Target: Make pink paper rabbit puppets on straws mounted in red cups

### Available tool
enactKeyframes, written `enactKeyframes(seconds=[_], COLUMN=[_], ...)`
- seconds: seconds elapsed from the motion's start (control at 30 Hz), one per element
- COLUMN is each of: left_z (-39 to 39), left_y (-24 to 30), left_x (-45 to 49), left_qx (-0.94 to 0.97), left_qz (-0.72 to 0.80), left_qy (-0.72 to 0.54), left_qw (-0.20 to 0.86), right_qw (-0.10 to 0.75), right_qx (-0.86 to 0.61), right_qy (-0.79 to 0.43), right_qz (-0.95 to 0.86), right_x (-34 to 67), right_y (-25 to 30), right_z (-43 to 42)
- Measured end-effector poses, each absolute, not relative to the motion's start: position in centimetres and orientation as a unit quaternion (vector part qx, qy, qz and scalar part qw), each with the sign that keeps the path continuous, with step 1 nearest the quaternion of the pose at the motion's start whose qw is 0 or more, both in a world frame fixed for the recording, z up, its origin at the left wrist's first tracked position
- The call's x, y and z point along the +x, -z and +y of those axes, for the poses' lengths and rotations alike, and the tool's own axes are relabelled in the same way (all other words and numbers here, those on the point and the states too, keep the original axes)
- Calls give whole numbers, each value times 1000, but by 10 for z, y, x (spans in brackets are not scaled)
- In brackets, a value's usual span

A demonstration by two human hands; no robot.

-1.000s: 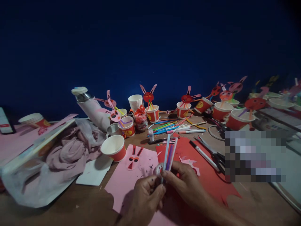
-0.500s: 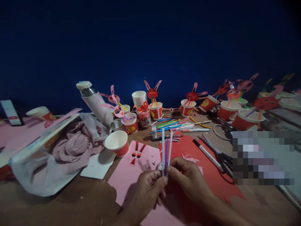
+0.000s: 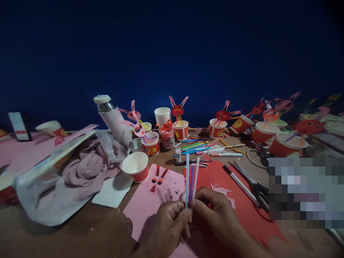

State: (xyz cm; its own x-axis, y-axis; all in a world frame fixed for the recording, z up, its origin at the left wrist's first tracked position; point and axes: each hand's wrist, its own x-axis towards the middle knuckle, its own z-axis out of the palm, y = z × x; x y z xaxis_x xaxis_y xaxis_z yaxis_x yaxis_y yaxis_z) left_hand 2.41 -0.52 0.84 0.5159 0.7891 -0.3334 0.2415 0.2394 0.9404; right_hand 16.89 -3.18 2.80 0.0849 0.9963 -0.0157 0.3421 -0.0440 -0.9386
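Upright before me stand thin drinking straws: a light blue one [image 3: 187,177], a purple one [image 3: 191,181] and a pale pink one [image 3: 197,173]. My left hand [image 3: 170,224] pinches their lower ends between thumb and fingers. Beside it, touching the straws with thumb and forefinger, is my right hand [image 3: 216,211]. A pale round thing shows partly behind the straws; its kind is hidden. Under the hands lie a pink paper sheet [image 3: 145,213] and a red paper sheet [image 3: 244,213]. On the pink sheet rests a paper rabbit face [image 3: 155,182].
Nearby stands a red and white paper cup [image 3: 135,166]. Rabbit-faced cups line the back, with a thermos [image 3: 113,120] among them. Straws and pens [image 3: 199,145] lie loose in the middle. Scissors [image 3: 258,188] and a marker [image 3: 240,184] are right; a plastic bag [image 3: 48,200] is left.
The whole scene sits slightly lower and further right as the head view shifts. Both hands keep their pinch on the straws, with hardly any movement between them.
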Motion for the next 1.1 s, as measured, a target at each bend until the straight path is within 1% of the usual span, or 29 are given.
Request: enactKeyframes(seconds=[0.3,0.5,0.7,0.83,0.93,1.03,1.1], left_z=[-7,-12,-14,-12,-7,0,5], left_y=[-13,-22,-30,-36,-35,-37,-45], left_x=[27,28,29,26,25,21,12], left_qx=[560,510,479,510,536,536,556], left_qz=[465,490,406,406,395,400,408], left_qy=[-197,-195,-233,-221,-228,-275,-334], left_qw=[657,680,742,725,710,691,643], right_qw=[403,423,467,504,503,494,486], right_qx=[-585,-542,-565,-598,-604,-618,-636], right_qy=[-305,-340,-354,-338,-308,-309,-301], right_qz=[-634,-641,-581,-524,-537,-528,-519], right_x=[170,170,170,171,173,177,182], right_y=[-24,-28,-27,-25,-26,-29,-31], right_z=[-36,-36,-38,-39,-37,-33,-30])
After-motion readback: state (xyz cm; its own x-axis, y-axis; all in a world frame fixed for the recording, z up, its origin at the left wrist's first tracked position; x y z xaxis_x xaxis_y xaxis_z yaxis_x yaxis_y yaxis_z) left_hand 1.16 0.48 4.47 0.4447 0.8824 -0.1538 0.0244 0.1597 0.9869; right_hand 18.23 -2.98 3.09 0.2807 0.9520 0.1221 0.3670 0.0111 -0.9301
